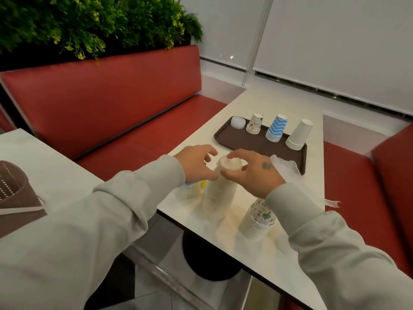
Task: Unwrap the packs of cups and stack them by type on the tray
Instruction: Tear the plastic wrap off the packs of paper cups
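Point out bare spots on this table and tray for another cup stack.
Free: the tray's near strip, in front of its four stacks; the table beyond the tray, toward the blinds. Crowded: the near end, where the left hand and right hand meet at the clear-cup pack, with the floral pack and loose wrap beside it.

Far end of the table [257, 101], there's the tray [243, 142], four cup stacks in a row along its back edge: first [238, 122] leftmost, second [254, 123], third [276, 128], fourth [299, 135] rightmost. In front of the tray stands the tall stack [220, 193], left hand [196, 164] beside its top, right hand [252, 173] round it. Wrapper [286, 166] lies right of that hand; another stack [259, 220] sits under the right forearm.
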